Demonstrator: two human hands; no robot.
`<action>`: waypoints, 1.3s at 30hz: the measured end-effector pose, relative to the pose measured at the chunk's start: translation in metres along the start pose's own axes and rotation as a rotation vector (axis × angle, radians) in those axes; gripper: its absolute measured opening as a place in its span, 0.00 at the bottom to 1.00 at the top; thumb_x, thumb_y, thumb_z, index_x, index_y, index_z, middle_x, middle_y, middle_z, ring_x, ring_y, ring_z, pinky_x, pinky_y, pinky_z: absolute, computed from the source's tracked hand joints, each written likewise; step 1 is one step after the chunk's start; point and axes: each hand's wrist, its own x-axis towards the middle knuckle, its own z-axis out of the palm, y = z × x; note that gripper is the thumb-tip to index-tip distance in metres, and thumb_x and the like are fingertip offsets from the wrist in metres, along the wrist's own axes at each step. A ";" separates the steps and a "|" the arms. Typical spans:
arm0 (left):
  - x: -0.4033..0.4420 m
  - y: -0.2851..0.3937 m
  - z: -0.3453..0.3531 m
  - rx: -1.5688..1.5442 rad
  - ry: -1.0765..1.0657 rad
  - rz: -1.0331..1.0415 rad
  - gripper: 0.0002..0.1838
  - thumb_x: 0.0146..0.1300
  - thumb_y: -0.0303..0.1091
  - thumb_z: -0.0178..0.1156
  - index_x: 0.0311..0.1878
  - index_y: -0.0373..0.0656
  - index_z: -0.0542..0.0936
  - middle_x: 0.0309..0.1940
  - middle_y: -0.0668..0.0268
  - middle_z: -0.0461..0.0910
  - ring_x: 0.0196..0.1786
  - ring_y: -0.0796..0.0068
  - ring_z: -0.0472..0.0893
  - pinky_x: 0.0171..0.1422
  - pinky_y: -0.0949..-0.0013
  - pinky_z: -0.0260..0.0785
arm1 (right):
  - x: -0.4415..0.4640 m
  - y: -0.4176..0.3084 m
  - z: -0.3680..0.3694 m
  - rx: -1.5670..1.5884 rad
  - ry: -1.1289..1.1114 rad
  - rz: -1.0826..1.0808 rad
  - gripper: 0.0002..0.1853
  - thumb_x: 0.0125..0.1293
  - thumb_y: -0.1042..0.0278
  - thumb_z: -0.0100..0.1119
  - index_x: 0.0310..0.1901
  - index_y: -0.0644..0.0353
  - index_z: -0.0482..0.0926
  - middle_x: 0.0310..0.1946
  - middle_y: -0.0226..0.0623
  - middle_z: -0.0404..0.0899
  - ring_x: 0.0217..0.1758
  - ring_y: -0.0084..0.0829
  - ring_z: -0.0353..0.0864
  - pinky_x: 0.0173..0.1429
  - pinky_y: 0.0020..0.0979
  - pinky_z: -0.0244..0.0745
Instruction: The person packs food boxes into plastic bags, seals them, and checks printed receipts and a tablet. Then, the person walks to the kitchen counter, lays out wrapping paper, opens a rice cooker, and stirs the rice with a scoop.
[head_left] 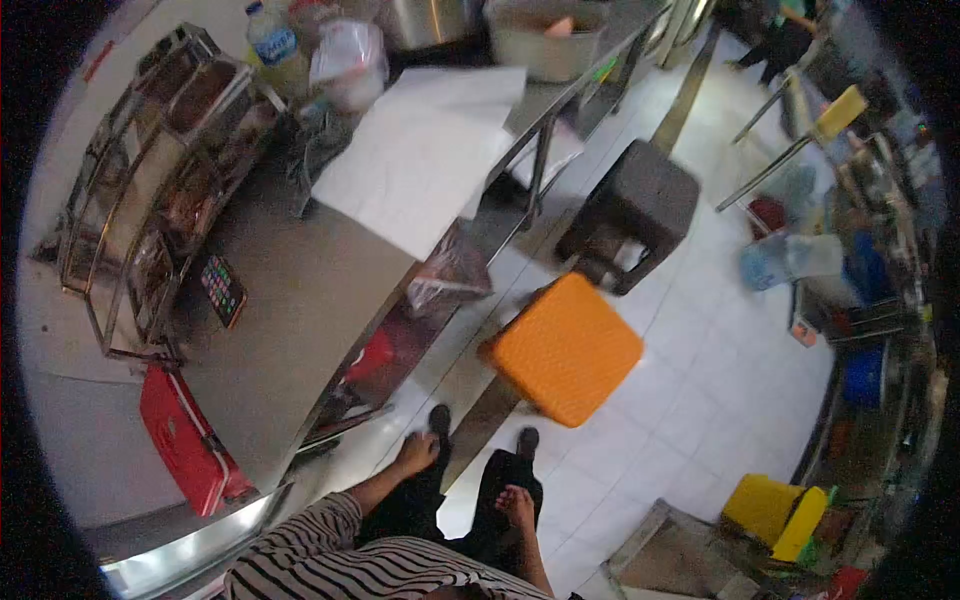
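Note:
My left hand [419, 453] hangs low over my left leg, near the table's front edge, with its fingers curled in and no object showing in it. Beside it, over my right thigh, is my right hand [517, 504]; its fingers are loosely bent and a little apart, with nothing visible in them. Ahead of both hands stands an orange stool [570, 348] with a square seat. To the left is a metal-topped table [300, 290] bearing white paper sheets [420, 150], a smartphone [222, 291] with a lit screen, and a red case or pouch [190, 440].
A dark stool [645, 205] stands behind the orange one. On the table sit a metal-framed rack [170, 180], a bottle [272, 45] and a grey tub [548, 40]. A yellow bin [775, 515] is at the lower right. Another person [790, 40] stands far off.

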 end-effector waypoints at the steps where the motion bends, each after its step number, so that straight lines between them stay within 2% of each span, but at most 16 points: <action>1: -0.011 0.006 0.023 -0.129 0.037 0.242 0.14 0.54 0.44 0.51 0.38 0.44 0.75 0.31 0.51 0.75 0.35 0.54 0.76 0.40 0.52 0.66 | -0.007 -0.020 -0.009 0.026 -0.019 -0.011 0.17 0.63 0.55 0.48 0.43 0.61 0.70 0.31 0.40 0.74 0.30 0.34 0.76 0.34 0.37 0.75; 5: -0.009 0.070 0.017 -0.207 -0.601 0.131 0.25 0.55 0.55 0.50 0.43 0.42 0.76 0.38 0.52 0.76 0.43 0.54 0.75 0.49 0.57 0.65 | -0.042 -0.085 -0.082 -0.110 0.056 -0.073 0.20 0.62 0.53 0.48 0.45 0.62 0.69 0.34 0.42 0.74 0.31 0.38 0.76 0.36 0.40 0.76; 9: 0.023 0.081 0.034 0.012 -0.241 0.007 0.25 0.57 0.50 0.45 0.36 0.35 0.78 0.39 0.51 0.77 0.42 0.54 0.77 0.47 0.58 0.68 | -0.072 -0.154 -0.188 -0.139 0.285 -0.179 0.24 0.61 0.48 0.47 0.46 0.65 0.68 0.35 0.45 0.73 0.33 0.42 0.76 0.37 0.42 0.76; 13: 0.039 0.141 0.014 0.144 -0.598 -0.105 0.30 0.60 0.55 0.41 0.48 0.34 0.73 0.43 0.51 0.75 0.47 0.55 0.75 0.52 0.58 0.65 | -0.091 -0.253 -0.287 -0.116 0.401 -0.218 0.17 0.61 0.61 0.41 0.43 0.66 0.69 0.33 0.45 0.72 0.33 0.43 0.76 0.37 0.44 0.76; 14: 0.031 0.179 0.004 -0.236 -0.560 -0.452 0.32 0.60 0.57 0.40 0.51 0.36 0.71 0.40 0.55 0.77 0.47 0.60 0.75 0.53 0.62 0.65 | -0.073 -0.279 -0.315 -0.063 0.507 -0.148 0.17 0.60 0.60 0.40 0.41 0.66 0.70 0.30 0.43 0.73 0.30 0.41 0.76 0.36 0.42 0.76; 15: 0.031 0.203 0.002 -0.345 -0.559 -0.511 0.30 0.60 0.57 0.41 0.50 0.37 0.71 0.40 0.56 0.77 0.46 0.62 0.75 0.52 0.63 0.65 | -0.070 -0.315 -0.330 -0.002 -0.022 -0.277 0.17 0.60 0.59 0.39 0.38 0.65 0.71 0.26 0.41 0.74 0.27 0.39 0.76 0.33 0.41 0.76; 16: 0.035 0.222 0.004 -0.350 -0.582 -0.425 0.29 0.61 0.56 0.41 0.49 0.38 0.71 0.39 0.57 0.77 0.45 0.63 0.75 0.50 0.64 0.65 | -0.064 -0.339 -0.337 -0.116 0.429 -0.277 0.18 0.61 0.58 0.37 0.36 0.64 0.72 0.24 0.41 0.74 0.24 0.37 0.76 0.31 0.38 0.76; 17: 0.038 0.241 0.003 -0.349 -0.597 -0.333 0.28 0.61 0.55 0.42 0.48 0.38 0.71 0.38 0.58 0.77 0.44 0.65 0.75 0.49 0.65 0.66 | -0.038 -0.365 -0.362 -0.371 0.341 -0.383 0.20 0.63 0.54 0.37 0.36 0.65 0.72 0.27 0.42 0.76 0.24 0.36 0.76 0.30 0.37 0.76; 19: 0.048 0.274 -0.005 -0.436 -0.593 -0.237 0.25 0.61 0.53 0.43 0.47 0.40 0.72 0.37 0.61 0.77 0.42 0.68 0.75 0.46 0.67 0.66 | -0.010 -0.444 -0.338 -0.302 0.274 -0.373 0.29 0.63 0.44 0.38 0.42 0.69 0.70 0.31 0.45 0.77 0.29 0.36 0.78 0.34 0.36 0.77; 22: 0.068 0.309 -0.030 -0.753 -0.482 -0.219 0.21 0.62 0.51 0.45 0.44 0.43 0.72 0.35 0.65 0.77 0.39 0.72 0.76 0.41 0.70 0.67 | 0.065 -0.545 -0.295 -0.297 0.084 -0.393 0.32 0.63 0.43 0.37 0.47 0.71 0.67 0.39 0.49 0.75 0.38 0.39 0.77 0.42 0.38 0.75; 28: 0.209 0.359 -0.170 -1.489 0.333 -0.132 0.10 0.62 0.44 0.49 0.38 0.48 0.71 0.29 0.74 0.76 0.33 0.83 0.76 0.33 0.78 0.68 | 0.168 -0.728 -0.118 -0.363 -0.422 -0.251 0.31 0.63 0.46 0.41 0.54 0.70 0.61 0.51 0.52 0.67 0.53 0.44 0.69 0.56 0.41 0.65; 31: 0.289 0.382 -0.277 -1.530 0.698 -0.076 0.25 0.62 0.50 0.47 0.57 0.44 0.64 0.44 0.62 0.73 0.40 0.73 0.76 0.44 0.69 0.70 | 0.220 -0.817 -0.052 -0.358 -0.592 -0.160 0.29 0.65 0.49 0.37 0.55 0.71 0.59 0.52 0.51 0.66 0.53 0.44 0.68 0.57 0.41 0.64; 33: 0.317 0.416 -0.345 -1.543 0.960 -0.001 0.24 0.63 0.50 0.45 0.57 0.44 0.65 0.46 0.60 0.73 0.42 0.72 0.76 0.46 0.67 0.69 | 0.235 -0.865 0.006 -0.456 -0.619 -0.121 0.25 0.67 0.54 0.33 0.54 0.71 0.59 0.52 0.51 0.67 0.53 0.44 0.69 0.57 0.41 0.65; 36: 0.340 0.458 -0.411 -1.430 1.048 0.088 0.24 0.64 0.50 0.44 0.57 0.44 0.65 0.47 0.59 0.73 0.42 0.71 0.76 0.47 0.68 0.68 | 0.274 -0.936 0.088 -0.491 -0.830 -0.159 0.24 0.67 0.54 0.36 0.52 0.69 0.62 0.48 0.51 0.69 0.51 0.44 0.70 0.56 0.43 0.65; 37: 0.346 0.468 -0.417 -1.438 1.002 0.066 0.24 0.64 0.49 0.44 0.57 0.44 0.65 0.47 0.59 0.74 0.43 0.71 0.76 0.48 0.68 0.68 | 0.290 -0.955 0.119 -0.571 -0.829 -0.223 0.30 0.61 0.50 0.47 0.54 0.70 0.60 0.49 0.52 0.68 0.51 0.45 0.70 0.54 0.44 0.66; 39: 0.354 0.487 -0.417 -1.448 0.925 0.034 0.23 0.64 0.48 0.44 0.56 0.44 0.65 0.46 0.60 0.74 0.43 0.71 0.76 0.48 0.69 0.67 | 0.299 -0.987 0.196 -0.477 -0.877 -0.078 0.30 0.63 0.53 0.45 0.56 0.71 0.54 0.50 0.60 0.65 0.49 0.48 0.71 0.54 0.44 0.67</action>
